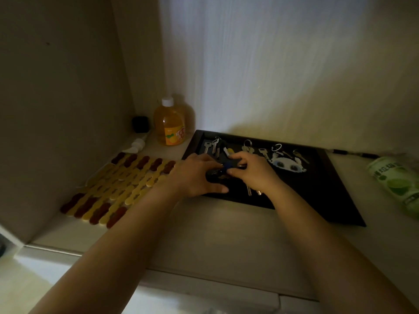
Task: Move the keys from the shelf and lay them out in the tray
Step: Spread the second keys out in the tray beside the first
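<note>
A black rectangular tray [326, 177] lies on the pale shelf. Along its far side rest several silver keys [207, 147], some on rings, and a white pixel-bead charm [288, 164] with blue eyes. My left hand [195, 175] and my right hand [251, 171] meet over the tray's near left part, both pinching a dark bunch of keys with a blue tag [223, 169]. Two silver key blades [252, 191] stick out below my right hand. My hands hide much of the bunch.
A yellow and brown wooden mat [118, 186] lies left of the tray. Behind it stand an orange liquid bottle [171, 124], a white pump head [137, 145] and a small black box [141, 124]. A green can [395, 181] lies at the right. Walls close in left and behind.
</note>
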